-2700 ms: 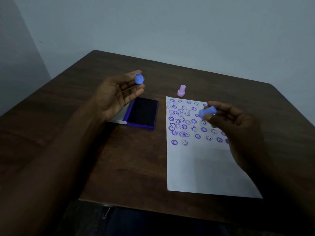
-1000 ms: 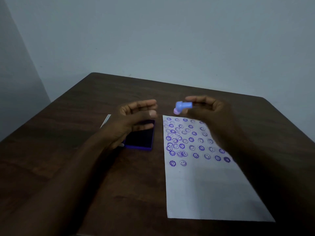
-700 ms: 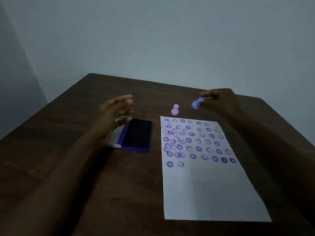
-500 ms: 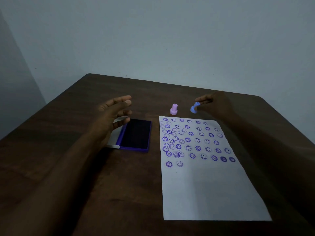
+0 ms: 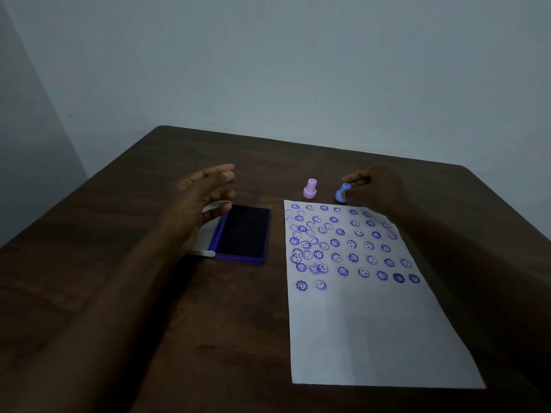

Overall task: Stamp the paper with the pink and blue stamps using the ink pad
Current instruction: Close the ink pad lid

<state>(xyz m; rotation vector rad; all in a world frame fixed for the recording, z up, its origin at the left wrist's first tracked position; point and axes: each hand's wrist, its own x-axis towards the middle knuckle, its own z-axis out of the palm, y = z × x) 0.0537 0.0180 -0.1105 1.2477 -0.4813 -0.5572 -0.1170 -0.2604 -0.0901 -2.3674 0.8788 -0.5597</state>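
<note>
A white paper [image 5: 372, 329] lies on the table, its upper half covered with purple smiley and flower prints. The pink stamp [image 5: 310, 189] stands upright just beyond the paper's top edge. To its right the blue stamp [image 5: 341, 194] leans on its base on the table, with my right hand [image 5: 380, 183] pinching its top with the fingertips. The open purple ink pad [image 5: 243, 231] sits left of the paper. My left hand [image 5: 204, 196] hovers over the pad's left side, fingers apart and holding nothing.
The ink pad's white lid [image 5: 207, 234] is folded out to the left, partly under my left hand. The dark wooden table [image 5: 149, 293] ends at a pale wall behind and at its right corner.
My right hand carried the blue stamp from above the paper to the table beside the pink stamp and lowered its base onto the wood. My left hand let go of the blue cap and stayed near the pad.
</note>
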